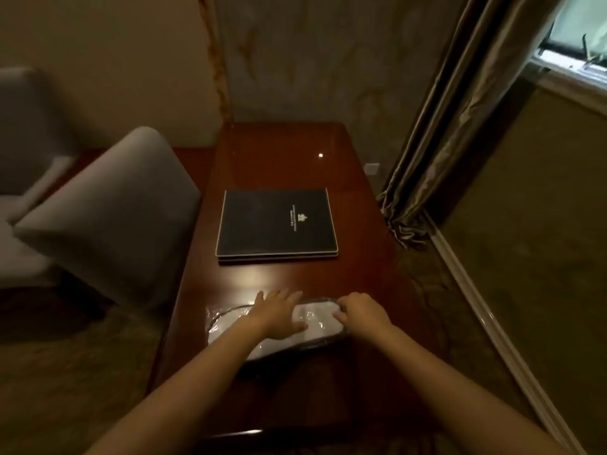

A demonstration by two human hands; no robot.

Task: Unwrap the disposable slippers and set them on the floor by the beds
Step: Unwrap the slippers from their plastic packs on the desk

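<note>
White slippers (305,326) in crinkled clear plastic lie near the glossy dark wood surface (279,159)'s front edge. The left hand (279,315) presses flat, fingers spread; the right hand (359,315) pinches the wrapper's right end. A matte black folder (277,223) lies beyond, bare wood between.

Dim, soft-focus wide-angle view; daylight only from window (578,37), glare spot on desk (320,155) below it, edges bowed.

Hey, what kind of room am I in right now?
Probably a hotel room: a dark guest folder on a polished wooden desk, plastic-wrapped white slippers under both hands, and heavy curtains by the window.
</note>
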